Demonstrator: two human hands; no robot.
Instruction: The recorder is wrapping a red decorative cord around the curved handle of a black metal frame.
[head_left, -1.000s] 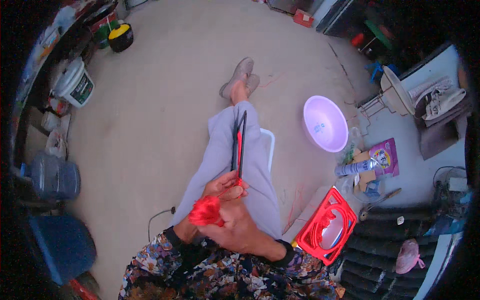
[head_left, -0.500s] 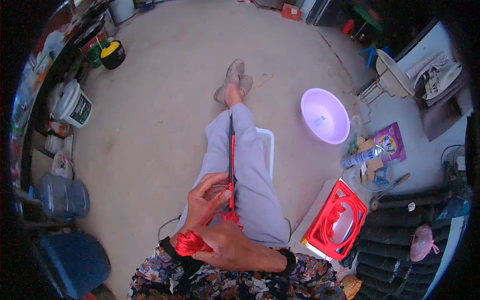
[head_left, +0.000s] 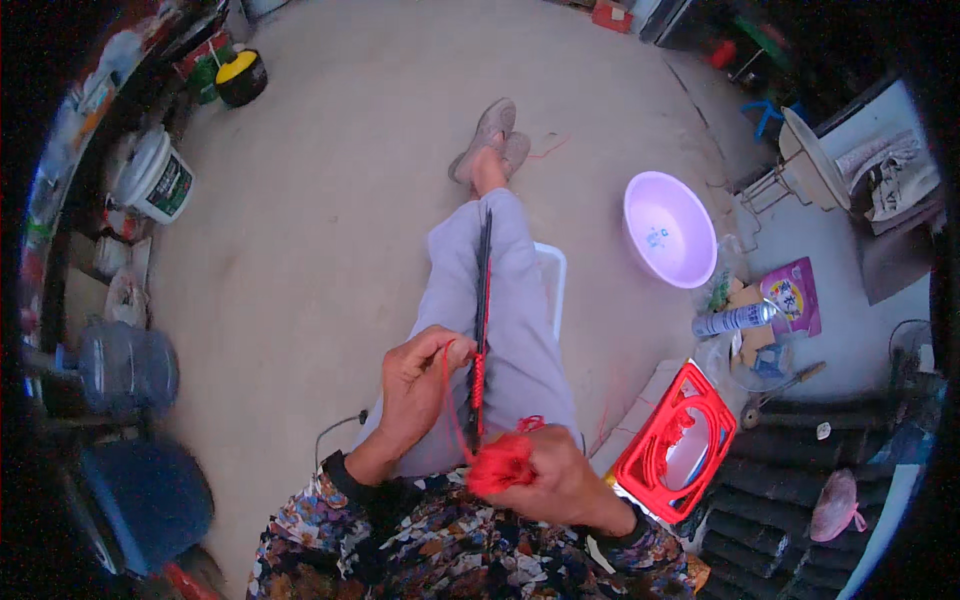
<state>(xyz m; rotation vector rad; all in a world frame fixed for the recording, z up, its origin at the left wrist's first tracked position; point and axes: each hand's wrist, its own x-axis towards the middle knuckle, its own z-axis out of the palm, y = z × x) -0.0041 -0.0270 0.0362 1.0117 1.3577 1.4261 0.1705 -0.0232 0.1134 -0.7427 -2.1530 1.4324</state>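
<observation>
A long, thin dark rod (head_left: pixel 487 255) lies lengthwise over my lap between the grey trouser legs. Tight turns of red cord (head_left: pixel 478 382) are worked around its nearer part. Beside those turns, my left hand (head_left: pixel 412 388) is closed, thumb and fingers pinching the cord at the rod. From this pinch a strand (head_left: pixel 449 395) runs down to a bundle of red cord (head_left: pixel 502 464), blurred by motion. My right hand (head_left: pixel 562 478) is wrapped round that bundle, just right of the rod's near end. A red loop shows above its knuckles.
At my right stands a box with a red plastic frame (head_left: pixel 672 445) on top and red cord inside. Farther out are a purple basin (head_left: pixel 668 228) and a spray can (head_left: pixel 735 318). A white bucket (head_left: pixel 155 178) and a clear water jug (head_left: pixel 128 366) stand at the left.
My right hand has swung to the right with the bundle, from over my left wrist to past the rod. My left hand stays at the rod, pinching the cord. The whole view has shifted slightly.
</observation>
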